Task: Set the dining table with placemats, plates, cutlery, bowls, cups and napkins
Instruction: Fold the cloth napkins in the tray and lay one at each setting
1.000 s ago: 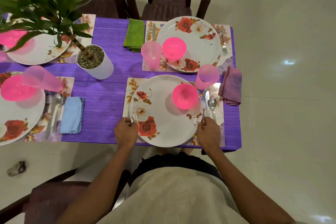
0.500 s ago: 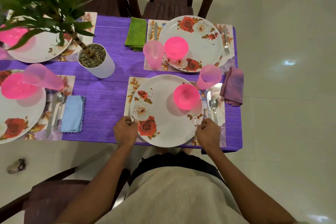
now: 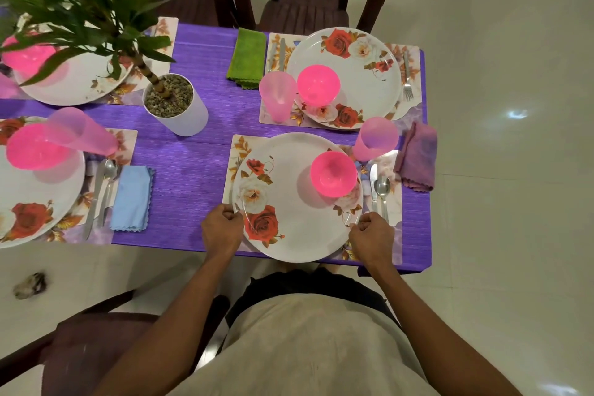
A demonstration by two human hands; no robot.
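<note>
While I stand at the near edge of the table [image 3: 199, 170] with its purple cloth, my left hand [image 3: 221, 230] grips the left rim of the flowered plate [image 3: 289, 222] with curled fingers, and my right hand [image 3: 373, 236] pinches the right rim of the same plate. This plate lies on a flowered placemat [image 3: 236, 151] just in front of me, and its near edge reaches over the table edge. On the plate, toward the far right, stands a pink bowl [image 3: 333, 173]. Beside the plate on the right lie a knife [image 3: 373, 180] and a spoon [image 3: 383, 186] on the placemat, and a pink cup [image 3: 374, 138] stands beyond them. A purple napkin [image 3: 416, 156] lies at the right side of the cup, near the table edge. Across the table is a second place with a plate [image 3: 363, 74], a bowl [image 3: 318, 84], a cup [image 3: 277, 95], a fork [image 3: 407, 74] and a green napkin [image 3: 247, 58]. At the left I see a blue napkin [image 3: 131, 198] and a white pot [image 3: 175, 106] with a green plant.
</note>
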